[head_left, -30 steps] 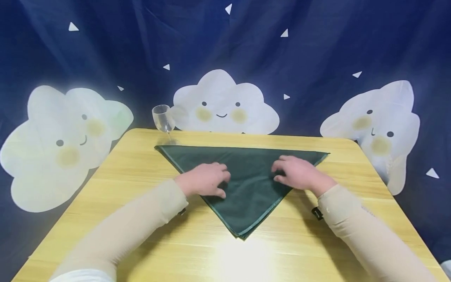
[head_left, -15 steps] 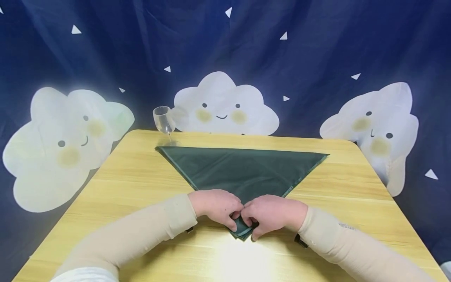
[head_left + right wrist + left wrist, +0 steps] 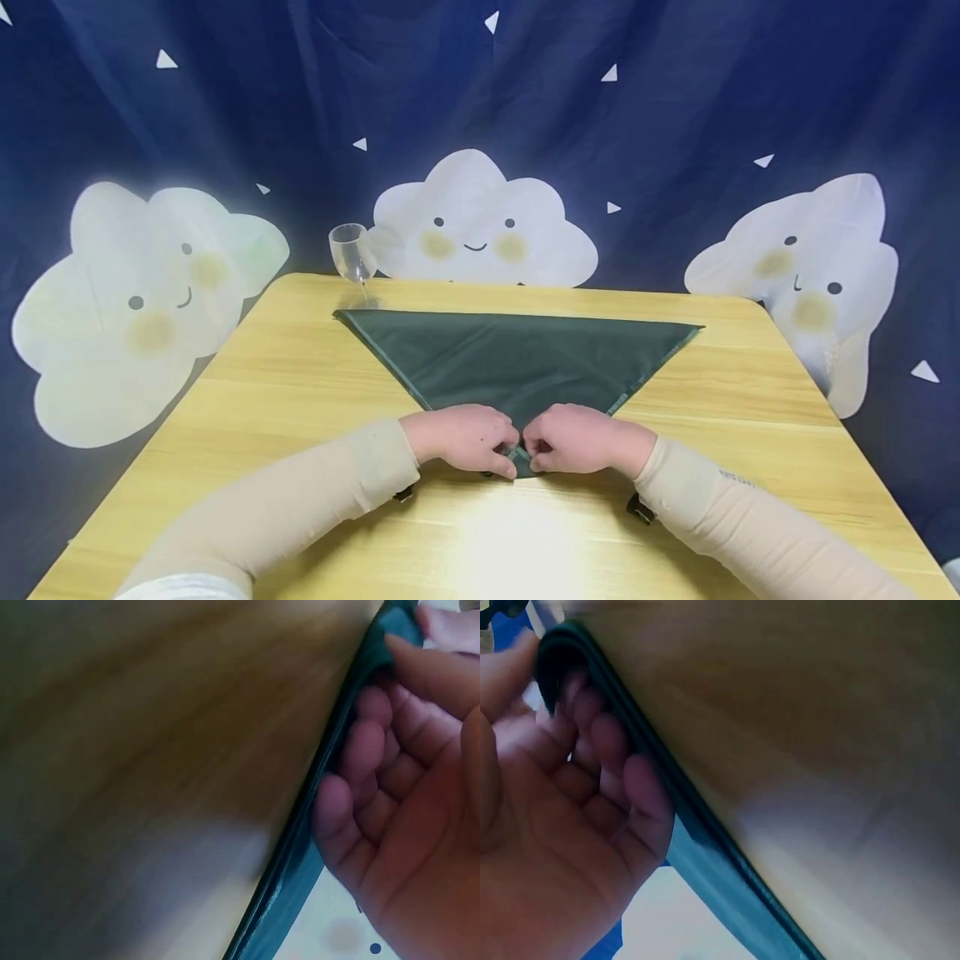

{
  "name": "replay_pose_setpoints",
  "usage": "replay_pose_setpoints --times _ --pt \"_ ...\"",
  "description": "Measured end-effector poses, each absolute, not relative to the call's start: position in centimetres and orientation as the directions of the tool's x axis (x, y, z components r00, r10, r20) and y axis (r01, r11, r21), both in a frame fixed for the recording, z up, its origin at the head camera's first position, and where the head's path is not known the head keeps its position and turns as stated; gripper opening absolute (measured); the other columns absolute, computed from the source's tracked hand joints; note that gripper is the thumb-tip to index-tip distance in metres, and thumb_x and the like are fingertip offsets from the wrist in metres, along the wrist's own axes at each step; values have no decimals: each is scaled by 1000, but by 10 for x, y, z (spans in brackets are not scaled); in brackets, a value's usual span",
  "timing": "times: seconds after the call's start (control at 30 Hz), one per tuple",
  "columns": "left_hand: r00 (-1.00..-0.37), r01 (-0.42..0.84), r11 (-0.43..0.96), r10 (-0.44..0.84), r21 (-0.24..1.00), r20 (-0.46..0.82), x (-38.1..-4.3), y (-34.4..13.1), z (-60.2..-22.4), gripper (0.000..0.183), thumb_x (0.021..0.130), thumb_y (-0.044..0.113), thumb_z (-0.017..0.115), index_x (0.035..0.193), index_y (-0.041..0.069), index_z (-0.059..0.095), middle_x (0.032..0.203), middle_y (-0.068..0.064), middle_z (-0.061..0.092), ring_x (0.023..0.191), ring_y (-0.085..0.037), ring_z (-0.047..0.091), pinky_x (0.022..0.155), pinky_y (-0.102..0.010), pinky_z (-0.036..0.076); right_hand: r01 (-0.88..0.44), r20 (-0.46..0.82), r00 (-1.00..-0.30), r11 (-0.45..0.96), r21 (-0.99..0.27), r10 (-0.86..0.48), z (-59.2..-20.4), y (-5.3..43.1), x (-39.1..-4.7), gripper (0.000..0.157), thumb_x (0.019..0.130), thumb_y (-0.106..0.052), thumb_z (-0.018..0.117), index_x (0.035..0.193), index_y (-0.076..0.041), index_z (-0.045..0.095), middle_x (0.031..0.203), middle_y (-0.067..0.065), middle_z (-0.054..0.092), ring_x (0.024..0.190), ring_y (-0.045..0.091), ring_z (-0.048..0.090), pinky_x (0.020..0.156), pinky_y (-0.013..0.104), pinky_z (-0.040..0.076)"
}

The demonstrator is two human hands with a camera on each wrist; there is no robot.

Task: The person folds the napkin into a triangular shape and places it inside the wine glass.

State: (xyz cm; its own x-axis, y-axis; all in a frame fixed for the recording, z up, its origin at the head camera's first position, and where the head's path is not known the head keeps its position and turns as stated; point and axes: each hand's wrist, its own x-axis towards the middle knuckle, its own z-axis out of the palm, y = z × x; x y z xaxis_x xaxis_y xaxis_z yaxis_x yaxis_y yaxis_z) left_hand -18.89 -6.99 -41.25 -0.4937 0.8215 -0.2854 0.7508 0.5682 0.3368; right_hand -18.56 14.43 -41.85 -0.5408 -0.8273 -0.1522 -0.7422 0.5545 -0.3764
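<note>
A dark green cloth napkin (image 3: 517, 358) lies on the table as a triangle, long edge at the back and point toward me. At that near point my left hand (image 3: 468, 437) and right hand (image 3: 577, 437) sit almost together, each gripping the cloth. In the left wrist view the napkin's edge (image 3: 705, 851) curls over at the left fingertips, with the thumb close to the bend. The right wrist view has the thumb and index finger pinching the bent napkin (image 3: 289, 896) while the other fingers curl behind it. The hands partly hide the turned-up tip.
A clear wine glass (image 3: 352, 254) stands at the back left of the wooden table (image 3: 262, 375), close behind the napkin's left corner. Behind the table hangs a dark blue curtain (image 3: 637, 125) with white clouds.
Both hands have come from over the middle of the napkin down to its near point and gripped it. The point is now turned up, shortening the triangle toward the back.
</note>
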Motion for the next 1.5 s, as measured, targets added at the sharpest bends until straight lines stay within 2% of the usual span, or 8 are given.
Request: replay_pose_setpoints --times 0.27,0.53,0.67,0.83,1.0,1.17,1.3,1.5 --pt "-619 686 670 743 284 -256 -188 -64 -420 36 88 42 79 87 21 49 72 9 52 64 -8 51 61 -24 41 -734 -121 -589 592 -334 -799 -416 144 -181 30 87 -21 81 77 -25 53 67 -17 48 60 5 47 61 25 43" --pt "-552 762 601 797 239 -245 -188 -64 -418 31 89 40 78 80 22 55 77 11 50 68 -7 49 67 -22 43 -770 -136 -574 589 -245 -807 -413 142 -175 32 79 -29 85 75 -23 55 72 -15 47 62 5 45 58 25 41" --pt "-548 773 599 797 211 -254 -186 -64 -415 32 81 41 84 83 23 57 80 11 48 71 -8 49 67 -22 42 -789 -99 -567 573 -221 -818 -412 141 -173 31 79 -16 79 70 -23 50 69 -14 43 59 6 42 55 24 38" --pt "-533 783 582 809 219 -247 -186 -64 -410 15 91 16 71 81 19 60 79 8 50 70 -10 49 67 -23 42 -811 -53 -532 526 -256 -845 -412 143 -177 35 86 -5 68 66 -21 45 64 -13 34 57 5 30 54 22 31" --pt "-557 719 616 787 322 -263 -194 -67 -410 13 99 7 61 90 15 67 83 8 60 73 -8 54 71 -23 45 -787 -55 -548 537 -304 -835 -414 147 -184 28 93 -2 65 73 -18 53 68 -11 43 60 5 38 58 23 38" --pt "-609 642 663 746 384 -270 -199 -69 -412 15 97 9 67 90 16 56 77 6 54 71 -12 52 69 -25 43 -758 -50 -605 594 -270 -794 -417 146 -187 27 92 -3 67 78 -17 49 71 -8 45 63 11 44 60 27 40" --pt "-628 646 673 737 358 -252 -200 -66 -410 24 93 9 72 82 17 52 70 5 48 70 -13 49 68 -26 41 -741 -35 -642 632 -227 -766 -419 144 -186 32 91 -7 72 79 -18 44 74 -7 41 63 13 44 59 28 40" --pt "-606 737 639 769 218 -204 -197 -65 -410 24 91 9 71 75 19 56 73 7 49 73 -11 50 69 -25 44 -785 54 -619 616 -73 -783 -418 141 -178 26 89 -9 76 76 -17 55 75 -6 42 60 11 47 55 25 44"
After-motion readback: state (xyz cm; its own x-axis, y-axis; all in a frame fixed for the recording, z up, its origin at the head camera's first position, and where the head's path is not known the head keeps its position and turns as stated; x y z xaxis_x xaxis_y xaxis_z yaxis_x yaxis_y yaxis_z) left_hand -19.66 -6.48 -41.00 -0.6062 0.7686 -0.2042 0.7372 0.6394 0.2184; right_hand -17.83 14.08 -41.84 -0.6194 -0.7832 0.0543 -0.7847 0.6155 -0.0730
